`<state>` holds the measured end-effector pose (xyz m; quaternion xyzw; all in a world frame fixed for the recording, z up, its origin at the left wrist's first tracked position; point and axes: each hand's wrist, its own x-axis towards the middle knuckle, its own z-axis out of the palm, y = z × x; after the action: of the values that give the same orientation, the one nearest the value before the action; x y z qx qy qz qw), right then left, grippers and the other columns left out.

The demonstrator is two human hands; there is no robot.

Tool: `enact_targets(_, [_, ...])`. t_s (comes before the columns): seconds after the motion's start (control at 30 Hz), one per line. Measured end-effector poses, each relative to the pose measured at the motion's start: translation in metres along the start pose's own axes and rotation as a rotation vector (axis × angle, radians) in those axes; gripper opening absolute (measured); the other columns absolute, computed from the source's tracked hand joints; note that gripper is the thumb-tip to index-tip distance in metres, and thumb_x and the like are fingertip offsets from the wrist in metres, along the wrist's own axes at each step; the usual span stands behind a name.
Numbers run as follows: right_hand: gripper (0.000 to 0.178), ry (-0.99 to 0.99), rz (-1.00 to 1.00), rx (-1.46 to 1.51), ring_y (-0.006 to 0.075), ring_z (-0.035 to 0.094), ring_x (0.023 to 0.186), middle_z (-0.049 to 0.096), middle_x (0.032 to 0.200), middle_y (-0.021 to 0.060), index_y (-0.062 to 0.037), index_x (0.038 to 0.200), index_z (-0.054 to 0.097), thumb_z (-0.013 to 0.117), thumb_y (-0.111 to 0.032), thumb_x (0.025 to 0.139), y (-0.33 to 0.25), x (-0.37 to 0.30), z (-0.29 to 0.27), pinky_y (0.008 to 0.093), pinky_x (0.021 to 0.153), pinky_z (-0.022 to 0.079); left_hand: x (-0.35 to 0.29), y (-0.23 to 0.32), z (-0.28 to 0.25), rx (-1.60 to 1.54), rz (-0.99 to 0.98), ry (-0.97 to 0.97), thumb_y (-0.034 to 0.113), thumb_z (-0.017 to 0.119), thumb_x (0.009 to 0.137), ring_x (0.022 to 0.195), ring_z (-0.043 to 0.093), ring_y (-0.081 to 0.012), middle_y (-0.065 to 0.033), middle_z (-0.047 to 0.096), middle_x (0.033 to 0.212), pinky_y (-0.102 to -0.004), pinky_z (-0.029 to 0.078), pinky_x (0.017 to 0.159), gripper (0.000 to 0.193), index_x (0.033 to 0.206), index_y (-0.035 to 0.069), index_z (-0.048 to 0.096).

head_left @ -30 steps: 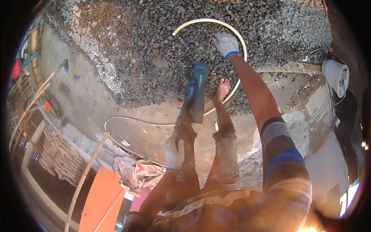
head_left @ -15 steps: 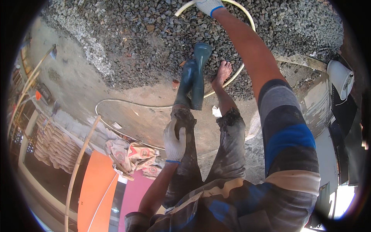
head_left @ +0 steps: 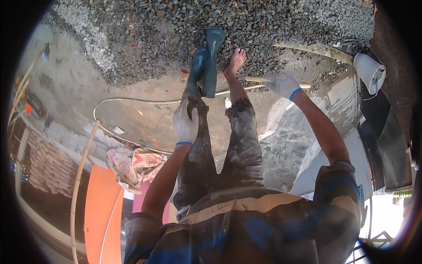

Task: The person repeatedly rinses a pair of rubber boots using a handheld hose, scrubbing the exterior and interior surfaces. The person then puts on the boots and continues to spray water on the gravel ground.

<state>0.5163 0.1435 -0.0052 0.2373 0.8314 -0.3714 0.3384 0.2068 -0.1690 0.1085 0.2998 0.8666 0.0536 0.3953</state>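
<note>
My right hand [head_left: 282, 85], in a white glove with a blue cuff, is closed round a pale hose [head_left: 255, 79]; one end of the hose sticks out to its left. My left hand [head_left: 185, 124], gloved alike, rests on my left knee with the thumb apart and holds nothing. A dark green rubber boot [head_left: 196, 68] is on my left foot. Against it leans a second green boot [head_left: 214, 61], off the foot. My bare right foot [head_left: 235, 60] stands at the gravel's edge.
Grey gravel [head_left: 154, 39] covers the far ground. A white bucket [head_left: 368, 70] lies at the right. Crumpled paper sacks [head_left: 145, 159], an orange panel [head_left: 103, 215] and a bamboo pole [head_left: 83, 176] are at the left. The hose's long run [head_left: 132, 100] curves across the ground.
My right hand has come back from the far gravel toward me and to the right, bringing the hose with it. The left hand stays on the knee. The whole view has shifted slightly.
</note>
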Motion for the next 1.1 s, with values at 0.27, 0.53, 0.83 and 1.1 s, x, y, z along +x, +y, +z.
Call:
enact_targets(0.27, [0.033,-0.096,0.063,0.045,0.0377,0.075,0.086,0.078,0.088,0.0131,-0.0187,0.115,0.074,0.061,-0.046,0.103,-0.056,-0.061,0.046,0.0531,0.078,0.059,0.005,-0.005,-0.004,0.098,0.022,-0.006,0.032,0.064,0.104,0.125,0.062,-0.0442,-0.0272,0.067,0.134,-0.0537,0.047,0.108,0.052,0.145,0.001,0.06])
enact_targets(0.53, [0.025,-0.035,-0.043,0.049,0.0368,0.075,0.083,0.076,0.091,0.0144,-0.017,0.118,0.072,0.065,-0.033,0.099,-0.058,-0.066,0.101,0.0515,0.077,0.059,0.0,-0.021,-0.005,0.082,0.027,-0.032,0.03,0.065,0.103,0.123,0.063,-0.0454,-0.0277,0.068,0.132,-0.0536,0.049,0.106,0.051,0.145,0.002,0.06])
enact_targets(0.83, [0.043,0.063,0.167,0.188,0.0395,0.074,0.089,0.075,0.093,0.0161,-0.0191,0.14,0.065,0.064,-0.031,0.099,-0.086,-0.076,0.149,0.0522,0.081,0.06,-0.005,-0.025,-0.002,0.054,0.081,0.032,0.029,0.067,0.101,0.117,0.065,-0.0461,-0.0285,0.069,0.126,-0.0552,0.05,0.103,0.049,0.141,0.0,0.062])
enact_targets(1.1, [0.03,0.033,0.166,0.137,0.0364,0.074,0.089,0.076,0.096,0.014,-0.0174,0.123,0.07,0.063,-0.025,0.095,-0.081,-0.058,0.155,0.0526,0.082,0.059,-0.004,-0.023,-0.002,0.097,0.09,0.008,0.027,0.067,0.1,0.118,0.065,-0.0449,-0.0285,0.069,0.129,-0.0552,0.049,0.104,0.049,0.14,0.0,0.061])
